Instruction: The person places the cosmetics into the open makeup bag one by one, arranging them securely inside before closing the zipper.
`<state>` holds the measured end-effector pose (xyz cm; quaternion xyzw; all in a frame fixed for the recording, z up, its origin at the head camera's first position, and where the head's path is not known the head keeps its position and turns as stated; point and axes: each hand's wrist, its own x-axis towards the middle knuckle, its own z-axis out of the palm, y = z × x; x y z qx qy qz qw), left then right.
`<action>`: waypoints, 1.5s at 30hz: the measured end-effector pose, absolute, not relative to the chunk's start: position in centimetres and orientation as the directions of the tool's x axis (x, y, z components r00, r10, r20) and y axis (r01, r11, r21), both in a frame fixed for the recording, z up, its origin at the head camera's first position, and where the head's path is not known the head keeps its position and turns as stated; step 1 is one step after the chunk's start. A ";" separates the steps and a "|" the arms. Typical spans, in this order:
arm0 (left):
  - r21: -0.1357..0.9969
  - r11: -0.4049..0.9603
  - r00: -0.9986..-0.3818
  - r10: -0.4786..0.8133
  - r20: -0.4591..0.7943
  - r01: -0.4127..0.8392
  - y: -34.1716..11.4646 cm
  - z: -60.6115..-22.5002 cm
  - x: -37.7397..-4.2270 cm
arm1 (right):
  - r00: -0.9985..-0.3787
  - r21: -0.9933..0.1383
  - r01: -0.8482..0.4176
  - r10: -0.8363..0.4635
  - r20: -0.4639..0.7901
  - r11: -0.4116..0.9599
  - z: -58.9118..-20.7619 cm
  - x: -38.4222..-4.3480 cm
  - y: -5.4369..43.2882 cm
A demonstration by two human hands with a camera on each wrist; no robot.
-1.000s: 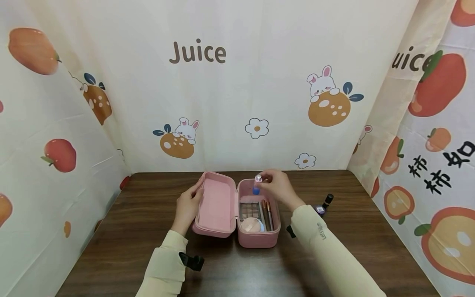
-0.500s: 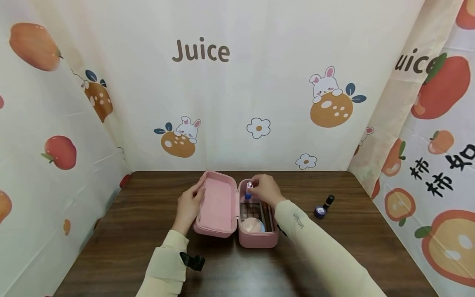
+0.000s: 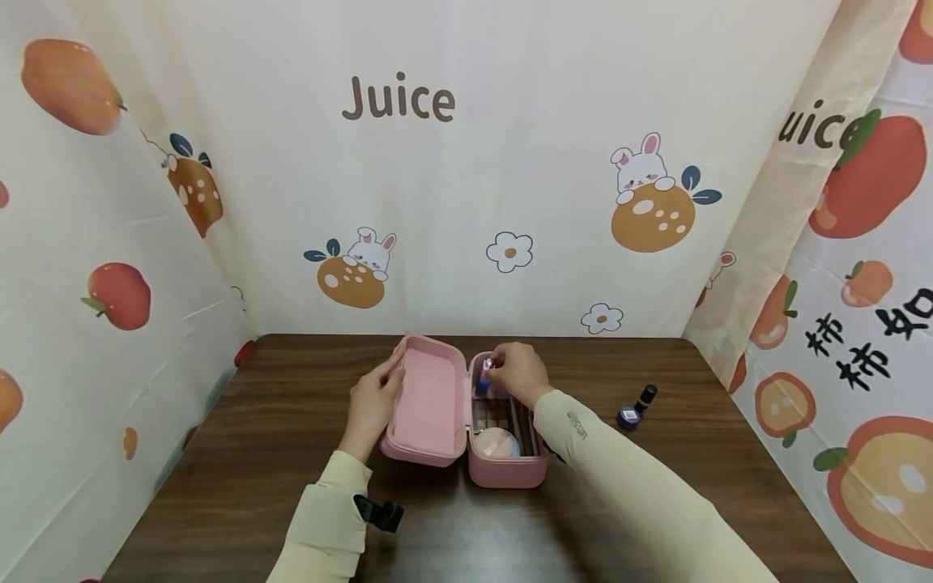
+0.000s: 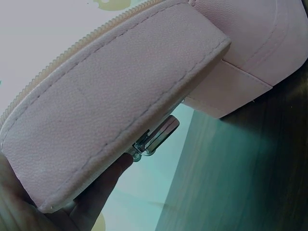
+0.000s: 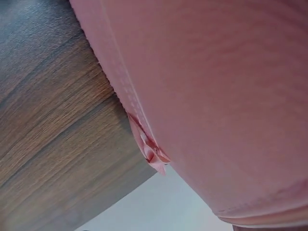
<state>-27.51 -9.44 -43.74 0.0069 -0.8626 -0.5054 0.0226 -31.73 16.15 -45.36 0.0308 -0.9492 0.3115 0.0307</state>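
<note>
My right hand [image 3: 521, 371] pinches the bottle [image 3: 483, 385], which has shifted leftward and lower in the case [image 3: 508, 474] since a second ago, so I judge it nearly placed. The puff [image 3: 496, 443] lies nearer me than that hand; my left hand [image 3: 370, 409] grips the lid [image 3: 430, 397].

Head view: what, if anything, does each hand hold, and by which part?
The left hand holds the open pink lid by its outer edge; the right hand pinches a small blue-ended item by its upper part.
</note>
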 end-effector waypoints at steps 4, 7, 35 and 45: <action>0.871 0.491 -0.999 -0.037 0.029 0.007 -9.5 -43.8 -27.5 | -0.995 -0.530 -0.087 -0.051 0.082 0.844 -45.7 -31.9 16.0; 0.874 0.487 -0.999 -0.039 0.029 0.006 -9.4 -43.7 -27.5 | -0.995 -0.503 -0.096 -0.065 0.079 0.859 -45.8 -31.9 15.8; 0.880 0.474 -0.999 -0.036 0.027 0.007 -9.5 -43.7 -27.4 | -0.997 -0.579 -0.075 -0.044 0.067 0.812 -44.8 -31.0 16.7; 0.885 0.466 -1.000 -0.018 0.009 0.000 -9.7 -44.0 -27.6 | -0.977 -0.675 -0.080 0.078 0.201 0.733 -42.2 -29.5 24.3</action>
